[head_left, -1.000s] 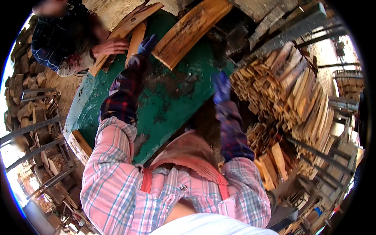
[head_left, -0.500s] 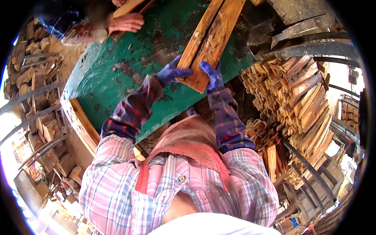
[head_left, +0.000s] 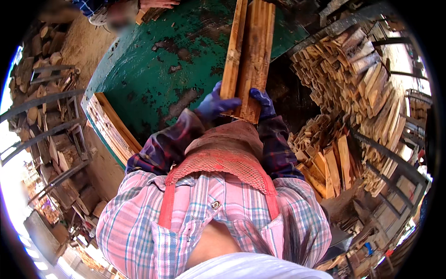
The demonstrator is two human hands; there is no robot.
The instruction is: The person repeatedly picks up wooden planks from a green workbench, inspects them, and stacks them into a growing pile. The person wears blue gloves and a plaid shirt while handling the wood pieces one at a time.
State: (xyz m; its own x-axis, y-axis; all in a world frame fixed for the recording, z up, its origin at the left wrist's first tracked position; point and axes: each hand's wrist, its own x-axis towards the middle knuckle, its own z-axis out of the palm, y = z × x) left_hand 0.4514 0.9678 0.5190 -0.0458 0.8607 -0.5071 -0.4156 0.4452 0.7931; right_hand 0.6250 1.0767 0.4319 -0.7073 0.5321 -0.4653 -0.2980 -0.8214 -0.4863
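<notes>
Rough wooden boards point away from me over a green worktop with worn paint. A narrower board lies along their left side, with a dark gap between. My left hand, in a blue-purple glove, is closed round the near end of the narrower board, its fingers reaching across the front. My right hand, gloved alike, grips the right edge of the wider boards near the same end. The near ends sit close to my red apron. The far ends run to the top of the view.
More boards lie along the worktop's left edge. At the upper left, a co-worker's hand rests near a piece of wood. Tall stacks of split wood stand to the right, with loose upright pieces below. Metal rails cross the left side.
The boards have come nearer my body and now point straighter away, less to the right. Both my hands have moved back with them. The co-worker's hand now shows only at the top edge.
</notes>
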